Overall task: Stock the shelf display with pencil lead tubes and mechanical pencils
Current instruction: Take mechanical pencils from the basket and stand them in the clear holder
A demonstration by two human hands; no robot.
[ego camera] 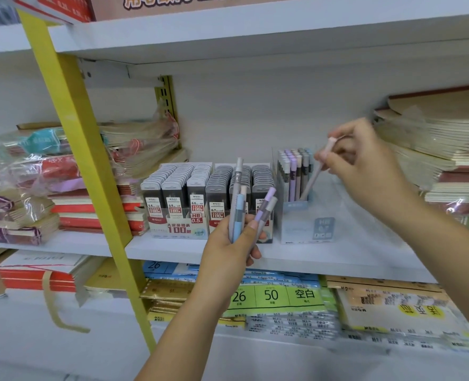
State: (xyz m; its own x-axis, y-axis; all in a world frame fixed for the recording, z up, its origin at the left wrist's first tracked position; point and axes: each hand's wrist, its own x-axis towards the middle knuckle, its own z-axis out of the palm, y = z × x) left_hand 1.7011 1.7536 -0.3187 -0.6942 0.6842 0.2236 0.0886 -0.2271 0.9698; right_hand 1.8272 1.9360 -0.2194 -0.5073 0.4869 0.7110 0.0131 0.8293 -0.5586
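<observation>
My left hand (232, 247) grips a bunch of several mechanical pencils (240, 204), grey, blue and purple, held upright in front of the shelf. My right hand (365, 166) pinches a single pale pink mechanical pencil (317, 171) near its top; the pencil slants down with its tip inside the clear pencil display box (310, 215). That box holds a cluster of upright pencils (294, 171) in its back left part. To its left stand two display boxes of pencil lead tubes (178, 191), packed in rows.
The white shelf board (173, 247) carries wrapped notebook stacks at the left (43, 171) and at the right (442, 149). A yellow upright post (90, 160) slants across the left. Paper pads (277, 295) lie on the shelf below.
</observation>
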